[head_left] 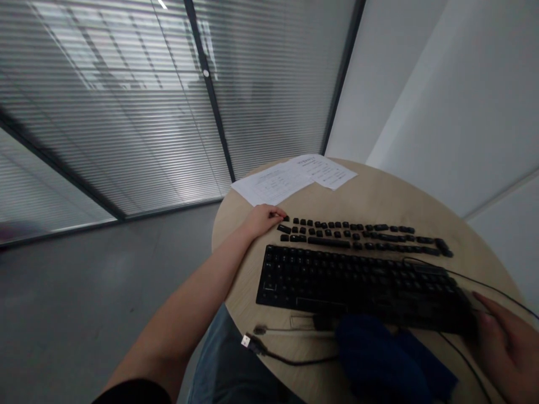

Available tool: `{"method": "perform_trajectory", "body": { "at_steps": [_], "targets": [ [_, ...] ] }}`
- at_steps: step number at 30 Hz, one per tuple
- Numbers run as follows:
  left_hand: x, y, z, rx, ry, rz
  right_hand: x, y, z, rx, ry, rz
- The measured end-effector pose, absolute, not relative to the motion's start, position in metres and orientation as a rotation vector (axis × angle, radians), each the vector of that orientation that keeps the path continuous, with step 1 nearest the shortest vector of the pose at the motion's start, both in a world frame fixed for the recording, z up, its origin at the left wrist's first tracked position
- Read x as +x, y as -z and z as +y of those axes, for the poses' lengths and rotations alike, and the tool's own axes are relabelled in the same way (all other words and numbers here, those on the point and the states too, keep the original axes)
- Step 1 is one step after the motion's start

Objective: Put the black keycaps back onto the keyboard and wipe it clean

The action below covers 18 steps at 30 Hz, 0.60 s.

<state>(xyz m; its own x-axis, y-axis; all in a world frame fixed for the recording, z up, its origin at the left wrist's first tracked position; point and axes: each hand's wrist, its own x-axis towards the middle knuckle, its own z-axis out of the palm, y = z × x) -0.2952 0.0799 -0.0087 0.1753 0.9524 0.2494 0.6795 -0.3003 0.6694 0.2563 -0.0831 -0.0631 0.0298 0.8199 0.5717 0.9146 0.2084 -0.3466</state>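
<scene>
My left hand (pixel 261 219) rests on the table past the keyboard's far left corner, its fingers pinched on a small black keycap (pixel 287 218). That keycap sits at the left end of the rows of loose black keycaps (pixel 328 232) laid out on the wood. Nearer to me lies a black keyboard (pixel 320 275); many of its keys look bare, though the surface is dark and partly blurred. At the lower right my right hand (pixel 503 342) grips the keyboard's right end, thumb on top, the other fingers mostly hidden.
A dark blue cloth (pixel 379 359) lies at the front of the round table (pixel 404 193). Beside it are a USB plug (pixel 251 342) on a black cable and a thin brush-like tool (pixel 290 331). Printed papers (pixel 278 182) lie at the back; a cable (pixel 475 280) runs right.
</scene>
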Motion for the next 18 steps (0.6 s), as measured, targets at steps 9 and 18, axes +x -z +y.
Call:
{"method": "perform_trajectory", "body": {
  "at_steps": [9, 18],
  "targets": [
    [-0.301, -0.031, 0.035, 1.936, -1.244, 1.623, 0.24, 0.048, -0.084, -1.665, 0.208, -1.801],
    [-0.297, -0.02, -0.092, 2.116, -1.383, 1.474, 0.19, -0.008, -0.081, -1.32, 0.362, -1.986]
  ]
}}
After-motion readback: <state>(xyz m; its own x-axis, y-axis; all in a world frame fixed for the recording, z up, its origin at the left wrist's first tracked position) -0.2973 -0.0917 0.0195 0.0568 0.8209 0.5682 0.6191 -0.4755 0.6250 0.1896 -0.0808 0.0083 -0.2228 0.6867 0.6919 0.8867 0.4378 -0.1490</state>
